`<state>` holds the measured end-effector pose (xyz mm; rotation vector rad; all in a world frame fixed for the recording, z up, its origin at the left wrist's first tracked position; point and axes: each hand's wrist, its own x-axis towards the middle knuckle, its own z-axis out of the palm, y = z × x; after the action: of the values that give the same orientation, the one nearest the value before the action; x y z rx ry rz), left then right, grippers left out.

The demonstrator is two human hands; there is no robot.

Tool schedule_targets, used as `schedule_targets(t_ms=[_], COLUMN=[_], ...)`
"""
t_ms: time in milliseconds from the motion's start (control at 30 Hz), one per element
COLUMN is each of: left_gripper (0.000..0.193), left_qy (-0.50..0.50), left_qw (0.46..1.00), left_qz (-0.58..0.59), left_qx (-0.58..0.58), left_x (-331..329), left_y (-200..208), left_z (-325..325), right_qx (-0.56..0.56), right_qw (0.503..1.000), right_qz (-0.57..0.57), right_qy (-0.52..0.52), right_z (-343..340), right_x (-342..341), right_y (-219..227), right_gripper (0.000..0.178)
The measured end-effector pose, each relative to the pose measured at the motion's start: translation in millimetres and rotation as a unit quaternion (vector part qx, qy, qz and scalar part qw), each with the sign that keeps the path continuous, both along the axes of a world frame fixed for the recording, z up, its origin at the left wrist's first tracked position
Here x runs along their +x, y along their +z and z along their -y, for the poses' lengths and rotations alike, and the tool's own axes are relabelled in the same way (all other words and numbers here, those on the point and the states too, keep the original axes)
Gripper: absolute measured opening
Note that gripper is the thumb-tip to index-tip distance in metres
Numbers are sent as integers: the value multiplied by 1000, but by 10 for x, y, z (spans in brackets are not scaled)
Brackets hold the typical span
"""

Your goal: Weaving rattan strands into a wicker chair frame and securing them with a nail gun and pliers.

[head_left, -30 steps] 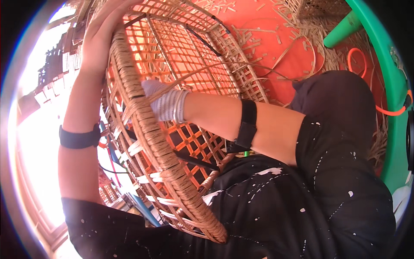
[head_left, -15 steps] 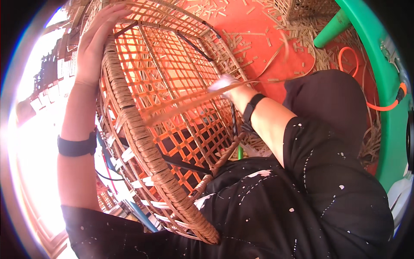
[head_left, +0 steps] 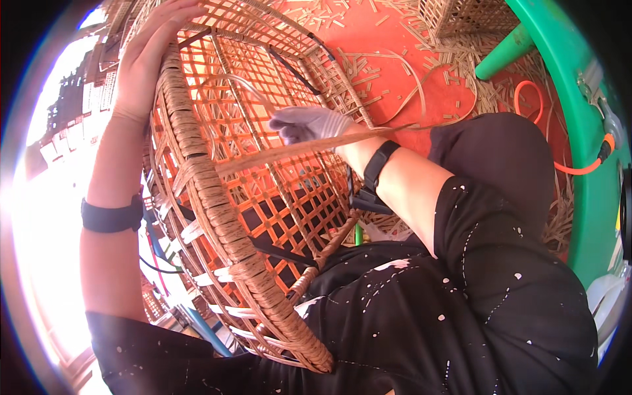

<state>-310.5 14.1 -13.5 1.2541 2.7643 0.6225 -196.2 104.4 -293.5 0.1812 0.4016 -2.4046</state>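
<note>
A large woven rattan basket (head_left: 197,158) leans tilted across my lap, its open mouth facing me and its lattice wall showing inside. My left hand (head_left: 148,62) is bare and lies over the far left of the wrapped rim, holding it with the fingers reaching over the edge. Inside the mouth is my right hand (head_left: 309,125) in a pale glove, fingers drawn together at a thin looping strip. A flat rattan strip (head_left: 283,155) runs from the rim across in front of my right wrist towards the floor. Its exact path through the fingers is partly hidden.
Short cane offcuts (head_left: 454,99) litter the red floor (head_left: 388,72). Another woven basket (head_left: 461,20) stands at the far right. A green plastic piece of furniture (head_left: 586,217) with a leg curves along the right side, beside an orange hose (head_left: 573,164). Bright light washes out the left.
My right hand has moved left, further into the basket's mouth. The strip now loops inside the basket and on the floor. My left hand stays on the rim.
</note>
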Motion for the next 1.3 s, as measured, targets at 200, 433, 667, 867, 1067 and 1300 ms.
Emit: schedule_targets(t_ms=[200,433,667,867,1067,1300], left_gripper=[45,45,44,43,29,42], left_qy=[18,22,19,20,-49,14], left_qw=[1000,1000,1000,1000,988,999], left_qz=[-6,13,-4,7,-141,1], left_qx=[0,9,0,15,30,28], left_x=[20,45,48,4,243,17], left_y=[-20,-11,-1,10,-78,-53], left_z=[-20,-10,34,34,-41,328], right_qx=[-2,507,571,601,562,158], right_qw=[986,834,788,762,774,974], right_qz=[-54,-174,-184,-181,-267,-124], right_qy=[158,129,142,158,118,104], right_z=[292,367,359,449,414,346], right_x=[171,38,30,112,145,309], right_y=[81,407,485,497,381,-174], right_gripper=[17,30,34,40,34,21])
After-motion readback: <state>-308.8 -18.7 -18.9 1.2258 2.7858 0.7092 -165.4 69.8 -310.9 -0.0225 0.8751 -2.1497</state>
